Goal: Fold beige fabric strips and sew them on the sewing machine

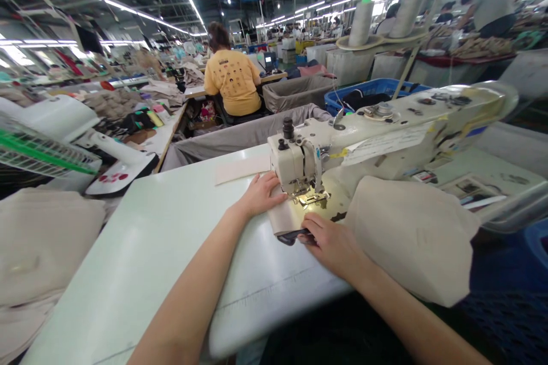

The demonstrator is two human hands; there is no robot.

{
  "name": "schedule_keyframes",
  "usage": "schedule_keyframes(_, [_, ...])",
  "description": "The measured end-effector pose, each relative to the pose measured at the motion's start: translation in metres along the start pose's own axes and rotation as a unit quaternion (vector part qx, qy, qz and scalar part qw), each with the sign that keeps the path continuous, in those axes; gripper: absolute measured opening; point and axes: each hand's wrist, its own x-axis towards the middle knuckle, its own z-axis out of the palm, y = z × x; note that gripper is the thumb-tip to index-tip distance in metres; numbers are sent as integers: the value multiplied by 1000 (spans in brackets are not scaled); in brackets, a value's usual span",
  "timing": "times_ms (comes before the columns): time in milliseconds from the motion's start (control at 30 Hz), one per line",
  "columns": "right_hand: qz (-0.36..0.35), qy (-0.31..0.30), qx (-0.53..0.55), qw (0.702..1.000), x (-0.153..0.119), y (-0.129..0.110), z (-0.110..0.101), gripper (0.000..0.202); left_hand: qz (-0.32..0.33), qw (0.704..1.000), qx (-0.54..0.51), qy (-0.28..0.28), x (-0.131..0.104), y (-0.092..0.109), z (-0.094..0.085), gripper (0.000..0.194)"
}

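Note:
A beige fabric piece [283, 221] lies under the needle area of an industrial sewing machine [295, 165], beside the lit metal presser foot [311, 199]. My left hand [262, 194] rests flat at the left of the machine head, fingers stretched out and thumb toward the foot. Curled at the front edge of the fabric, my right hand [327, 239] pinches it, with the thumb low by a dark part under the edge. A larger beige cloth [411, 234] bulges up to the right of my right wrist.
A pale fabric strip [242, 169] lies on the white table [171, 228] behind my left hand. A white fan [55, 137] and beige cloth pile [43, 245] stand left. Thread cones [362, 23] rise behind the machine, near a blue basket [372, 88]. A person in a yellow shirt [233, 82] sits ahead.

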Motion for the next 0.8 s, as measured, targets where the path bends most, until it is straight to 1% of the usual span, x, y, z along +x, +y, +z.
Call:
schedule_keyframes(100, [-2,-5,3,1000,-1,0,-2,4,-15,999,40,2,-2,14,-3,33])
schedule_keyframes(167, [-1,-9,7,1000,-4,-1,-3,8,-43,997,69,15,-10,33,-3,23])
schedule_keyframes(233, [5,-16,9,1000,-8,-1,-4,15,-43,997,68,16,-25,54,1,23])
schedule_keyframes(267, [9,-20,8,1000,-10,-1,-5,19,-24,998,56,9,-34,65,4,23])
schedule_keyframes(333, [14,-30,7,999,-13,0,-5,27,52,998,16,11,-52,81,10,21])
schedule_keyframes(400, [13,-39,9,999,-14,1,-5,32,109,994,0,27,-66,90,14,22])
schedule_keyframes(467, [13,-48,11,999,-13,2,-6,33,139,990,4,34,-73,93,16,25])
schedule_keyframes(533, [17,-57,12,998,-10,3,-7,33,150,988,9,27,-74,91,14,26])
schedule_keyframes(633, [24,-62,16,998,-3,4,-7,31,150,989,8,15,-67,85,10,25])
schedule_keyframes(800, [25,-56,14,998,14,7,-7,32,136,990,-4,21,-54,72,5,27])
